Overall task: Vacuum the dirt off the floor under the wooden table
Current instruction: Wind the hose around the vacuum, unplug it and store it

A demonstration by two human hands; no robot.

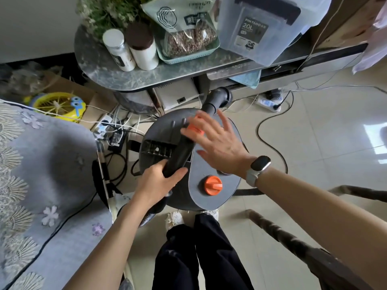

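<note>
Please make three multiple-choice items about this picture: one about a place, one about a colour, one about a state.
1. Where is the vacuum cleaner?
A. on the shelf
B. on the floor before the person's feet
C. on the bed

2. What colour is the round knob on its lid?
A. orange
B. green
C. white

3. What is the left hand doing?
A. hanging free
B. pressing the knob
C. gripping the dark wand

Answers: 1 B, it stands on the tiles above the shoes. 2 A, the knob is plainly orange. 3 C, its fingers curl round the wand, while the right hand hovers open.
</note>
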